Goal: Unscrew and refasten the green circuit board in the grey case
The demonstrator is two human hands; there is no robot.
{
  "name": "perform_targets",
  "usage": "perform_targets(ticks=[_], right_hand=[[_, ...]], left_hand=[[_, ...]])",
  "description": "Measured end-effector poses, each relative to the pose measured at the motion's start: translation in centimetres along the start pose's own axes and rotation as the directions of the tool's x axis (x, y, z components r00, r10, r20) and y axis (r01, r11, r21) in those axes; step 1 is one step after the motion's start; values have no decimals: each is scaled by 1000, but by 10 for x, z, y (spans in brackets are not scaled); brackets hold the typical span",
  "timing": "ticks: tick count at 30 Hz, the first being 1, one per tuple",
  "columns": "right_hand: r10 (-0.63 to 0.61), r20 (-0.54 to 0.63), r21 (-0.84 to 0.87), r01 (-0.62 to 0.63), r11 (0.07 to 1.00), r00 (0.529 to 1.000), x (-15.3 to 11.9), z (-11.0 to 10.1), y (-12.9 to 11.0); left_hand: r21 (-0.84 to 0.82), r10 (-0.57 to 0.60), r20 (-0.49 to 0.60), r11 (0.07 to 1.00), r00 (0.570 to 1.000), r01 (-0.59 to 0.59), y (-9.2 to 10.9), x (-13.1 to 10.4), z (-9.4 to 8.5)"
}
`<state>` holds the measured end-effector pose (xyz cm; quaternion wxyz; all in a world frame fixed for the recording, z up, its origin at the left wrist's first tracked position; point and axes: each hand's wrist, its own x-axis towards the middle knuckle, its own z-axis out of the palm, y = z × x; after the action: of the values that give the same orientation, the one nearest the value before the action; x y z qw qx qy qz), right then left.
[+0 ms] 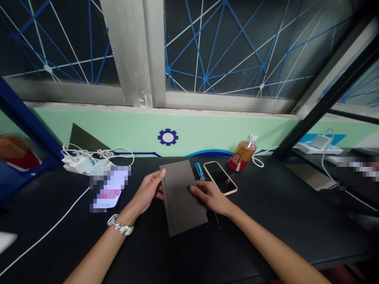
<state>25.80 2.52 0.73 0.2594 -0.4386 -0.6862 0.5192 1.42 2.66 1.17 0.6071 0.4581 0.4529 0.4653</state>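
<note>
A closed grey-brown notebook (183, 201) is held a little tilted above the black desk. My left hand (150, 191) grips its upper left edge, thumb on the cover and fingers underneath. On the right edge, my right hand (211, 196) holds it the same way, with its thumb on the cover. A blue pen-like object (199, 170) lies just beyond my right hand, and a thin dark rod shows below that hand. Beside it rests a phone in a pale case (220, 177).
An orange drink bottle (242, 153) stands near the wall. At the left are white chargers with cables (78, 162) and a partly blurred phone (112, 189). A black frame post (310, 114) rises at the right, and a white cable crosses the black desk (142, 252).
</note>
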Motion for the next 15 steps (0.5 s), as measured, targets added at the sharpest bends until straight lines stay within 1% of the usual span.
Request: perform_targets(ticks=[4,6,8,9,10,12,13,15], right_hand=[[-54,-103,19,56,998,993,1,-2,-4],[-68,-132,46,75,996,989,0,-6,-6],[-59,-178,104,78,991,982,-3,-14,-9],[-52,-221,138,84,987,974,-4,-19,-10],[-39,-272,174,89,981,962,-5,-25,-11],[-16,-397,218,111,970,918,-5,-37,-13],[-19,-442,223,130,966,897,-4,-43,-14],[-96,-482,168,200,965,871,1,-52,-17]], left_hand=[[-52,5,11,999,1000,-4,1,0,5],[-63,7,6,998,1000,-6,2,0,4],[-62,18,-43,998,999,-21,4,1,-2],[-56,28,-83,998,996,-32,5,2,-7],[-48,41,-126,998,991,-47,6,3,-12],[-16,41,-184,999,982,-44,7,5,-22],[3,28,-189,1000,981,-28,7,5,-26],[50,-3,-166,999,986,11,5,6,-26]])
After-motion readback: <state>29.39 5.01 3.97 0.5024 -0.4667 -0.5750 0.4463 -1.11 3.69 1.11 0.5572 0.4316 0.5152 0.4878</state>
